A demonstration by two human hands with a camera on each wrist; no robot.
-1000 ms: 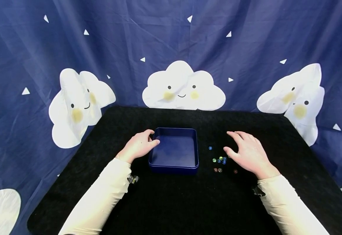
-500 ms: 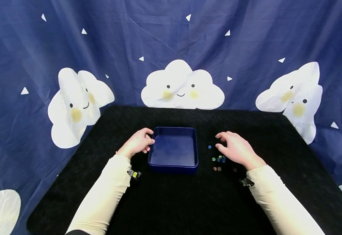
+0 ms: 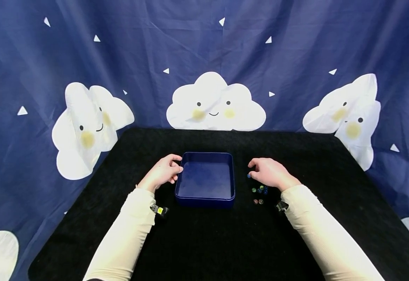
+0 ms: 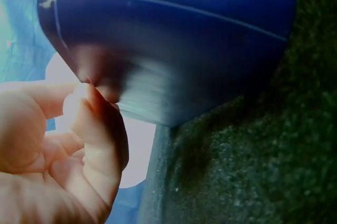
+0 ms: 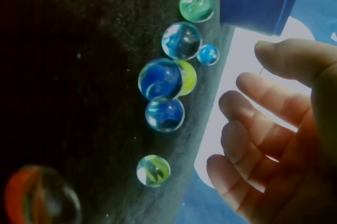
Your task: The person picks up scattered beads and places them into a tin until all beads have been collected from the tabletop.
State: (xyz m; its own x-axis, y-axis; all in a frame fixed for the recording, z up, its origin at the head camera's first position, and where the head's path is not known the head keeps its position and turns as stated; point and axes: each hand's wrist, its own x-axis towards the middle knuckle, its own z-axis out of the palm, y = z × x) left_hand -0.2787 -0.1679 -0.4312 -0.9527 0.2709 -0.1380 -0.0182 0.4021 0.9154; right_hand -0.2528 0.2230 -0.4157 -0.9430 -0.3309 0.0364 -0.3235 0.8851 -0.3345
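Observation:
A square dark blue box (image 3: pixel 204 202) with no lid stands at the middle of the table. My left hand (image 3: pixel 160 173) is at its left side, fingers loosely bent. In the left wrist view, that hand's thumb (image 4: pixel 97 145) and forefinger meet the outer wall. My right hand (image 3: pixel 269 173) hovers right of the box with its fingers bent and nothing between them. A lone blue marble (image 3: pixel 249 176) lies just below its fingertips. Several blue and green glass marbles, among them a blue marble (image 5: pixel 160 79) and a green marble (image 5: pixel 197 6), lie grouped nearer me.
A reddish marble (image 3: pixel 255 201) and a pale marble (image 3: pixel 261 201) lie closest to me. The table has a black cloth (image 3: pixel 204 242) over it. Behind hangs a blue curtain (image 3: pixel 137 47) with white clouds, reaching down to the table's far edge.
My right hand has moved left toward the lone blue marble, its thumb and forefinger coming closer together. My left thumb has drawn back from over the box's rim to its outer side.

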